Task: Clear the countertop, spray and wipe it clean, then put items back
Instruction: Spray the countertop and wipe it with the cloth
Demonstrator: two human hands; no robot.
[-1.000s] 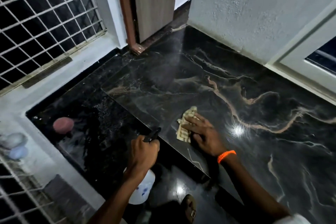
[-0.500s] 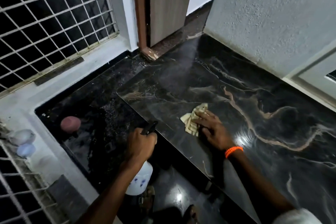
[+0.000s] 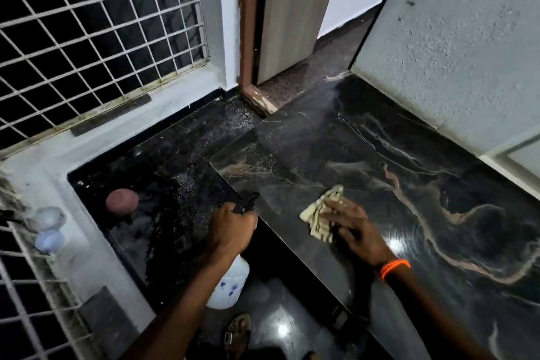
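The black marble countertop [image 3: 394, 172] with pale veins fills the right half of the view. My right hand [image 3: 355, 231] presses flat on a beige cloth [image 3: 318, 215] near the counter's front edge. My left hand [image 3: 232, 231] grips a white spray bottle [image 3: 229, 286] by its black trigger head [image 3: 245, 203], just left of the counter's edge, nozzle pointing toward the far corner. A fine mist hangs over the counter's far left part.
A lower black slab [image 3: 163, 184] lies left of the counter, wet with droplets, with a brown round bowl [image 3: 122, 202] on it. Two pale round objects [image 3: 46, 228] sit on the grey ledge at left. Window grilles, a door frame [image 3: 248, 38] and a rough wall [image 3: 453, 38] border the area.
My view has shifted so the scene sits lower and to the right. The right hand and cloth slid slightly along the counter. The left hand keeps the bottle raised; mist now shows over the counter.
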